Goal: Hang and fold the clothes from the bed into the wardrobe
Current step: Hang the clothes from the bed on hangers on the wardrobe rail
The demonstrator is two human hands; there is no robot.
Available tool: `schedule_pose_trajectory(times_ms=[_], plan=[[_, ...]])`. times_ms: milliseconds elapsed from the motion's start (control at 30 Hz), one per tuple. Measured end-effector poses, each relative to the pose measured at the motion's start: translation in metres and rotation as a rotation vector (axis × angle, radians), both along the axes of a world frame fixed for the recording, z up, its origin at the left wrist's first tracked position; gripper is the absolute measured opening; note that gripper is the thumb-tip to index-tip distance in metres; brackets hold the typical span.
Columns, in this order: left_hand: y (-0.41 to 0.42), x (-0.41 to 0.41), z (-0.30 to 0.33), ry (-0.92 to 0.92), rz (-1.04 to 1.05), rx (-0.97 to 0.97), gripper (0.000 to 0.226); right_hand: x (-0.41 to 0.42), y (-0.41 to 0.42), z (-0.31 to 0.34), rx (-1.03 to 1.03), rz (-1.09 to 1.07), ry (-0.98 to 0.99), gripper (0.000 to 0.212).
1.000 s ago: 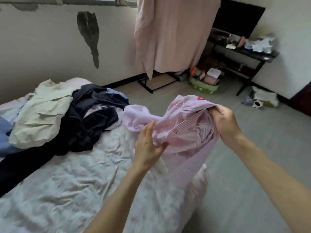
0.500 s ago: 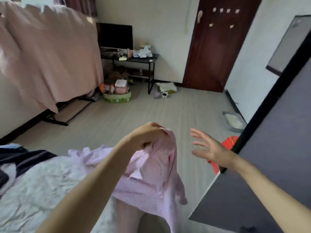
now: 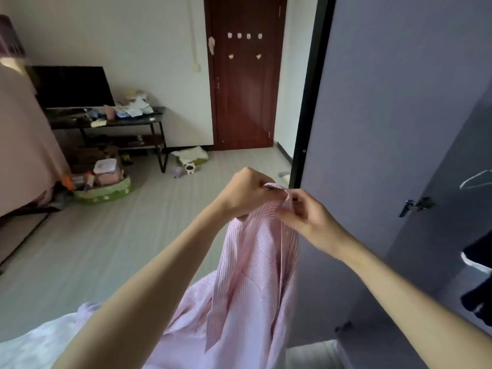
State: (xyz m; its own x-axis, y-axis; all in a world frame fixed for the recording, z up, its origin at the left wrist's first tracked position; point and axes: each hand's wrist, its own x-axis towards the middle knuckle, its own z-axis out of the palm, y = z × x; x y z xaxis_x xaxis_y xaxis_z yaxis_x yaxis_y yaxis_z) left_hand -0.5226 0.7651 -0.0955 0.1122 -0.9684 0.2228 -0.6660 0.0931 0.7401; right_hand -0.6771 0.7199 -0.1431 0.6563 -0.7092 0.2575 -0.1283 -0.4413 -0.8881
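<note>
Beside the open wardrobe door (image 3: 386,129), a pink striped shirt (image 3: 255,283) is held up at its collar, its tail trailing onto the bed (image 3: 34,347). The collar is gripped by the left hand (image 3: 246,193) and pinched by the right hand (image 3: 306,217), probably so it can be straightened for a hanger (image 3: 476,181) seen inside. No readable writing or label is shown.

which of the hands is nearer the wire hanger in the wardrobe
Right. The right hand pinches the pink striped shirt at its collar, on the side toward the wire hanger. The left hand grips the collar too, one hand further from it.
</note>
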Motion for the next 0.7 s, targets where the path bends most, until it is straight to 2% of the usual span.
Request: schedule_pose_trajectory(times_ms=[100, 167, 233, 300, 367, 433, 467, 533, 567, 600, 700], plan=[[-0.018, 0.006, -0.014, -0.054, 0.028, -0.158, 0.015, -0.005, -0.004, 0.001, -0.111, -0.152, 0.128, 0.027], [-0.029, 0.014, -0.027, -0.015, 0.178, -0.257, 0.026, -0.012, -0.006, 0.005, -0.136, -0.288, 0.095, 0.038], [-0.028, 0.017, -0.044, 0.074, 0.335, -0.357, 0.034, -0.023, -0.012, 0.010, -0.097, -0.392, 0.038, 0.038], [-0.020, 0.009, -0.065, 0.126, 0.326, -0.443, 0.034, -0.037, -0.021, 0.013, -0.017, -0.450, -0.027, 0.033], [-0.014, -0.009, -0.086, 0.138, 0.167, -0.371, 0.043, -0.048, -0.027, 0.018, 0.066, -0.475, -0.073, 0.030], [-0.018, -0.032, -0.104, 0.110, -0.008, -0.166, 0.058, -0.056, -0.026, 0.024, 0.102, -0.489, -0.105, 0.030], [-0.024, -0.041, -0.112, 0.094, -0.051, -0.079, 0.057, -0.058, -0.025, 0.026, 0.105, -0.490, -0.116, 0.038], [-0.040, -0.055, -0.117, 0.163, -0.047, -0.004, 0.023, -0.066, -0.024, 0.031, 0.098, -0.529, -0.143, 0.061], [-0.046, -0.059, -0.115, 0.246, -0.031, 0.016, 0.020, -0.073, -0.024, 0.032, 0.088, -0.564, -0.153, 0.069], [-0.053, -0.061, -0.115, 0.319, -0.033, 0.031, 0.028, -0.082, -0.026, 0.033, 0.074, -0.615, -0.162, 0.071], [-0.067, -0.066, -0.104, 0.333, -0.169, 0.039, 0.033, -0.121, -0.033, 0.033, 0.085, -0.783, -0.192, 0.061]])
